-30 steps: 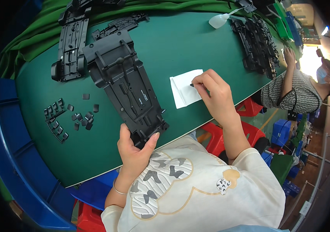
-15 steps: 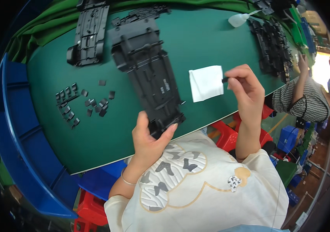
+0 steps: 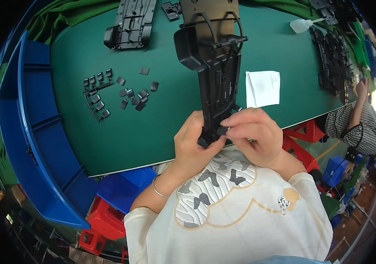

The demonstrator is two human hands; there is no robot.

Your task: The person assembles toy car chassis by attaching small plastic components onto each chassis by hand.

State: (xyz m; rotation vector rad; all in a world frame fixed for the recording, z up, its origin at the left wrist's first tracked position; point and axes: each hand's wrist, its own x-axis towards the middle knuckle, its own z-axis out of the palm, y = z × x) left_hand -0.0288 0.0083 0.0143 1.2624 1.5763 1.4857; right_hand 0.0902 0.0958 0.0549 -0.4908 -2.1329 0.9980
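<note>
My left hand [image 3: 192,140] grips the near end of a long black plastic chassis [image 3: 218,79], which is raised and tilted with its far end up. Between the thumb and fingers of my right hand [image 3: 256,134] is a small black plastic piece [image 3: 223,130], held against the chassis's near end. Exactly how the piece meets the chassis is hidden by my fingers. To the left on the green table lie several loose black pieces [image 3: 142,93] of similar size. Beside them is a black sprue [image 3: 94,97] with more pieces attached.
A white cloth [image 3: 263,89] lies right of the chassis. Another black chassis [image 3: 131,24] rests at the back. A translucent squeeze bottle [image 3: 301,25] and stacked black parts [image 3: 332,66] are at the far right, near another person's patterned sleeve [image 3: 355,127]. A blue rack [image 3: 33,132] borders the left.
My right hand has moved from beside the white cloth to the near end of the chassis, bringing the small piece. The chassis has been tilted up more steeply. The view has shifted.
</note>
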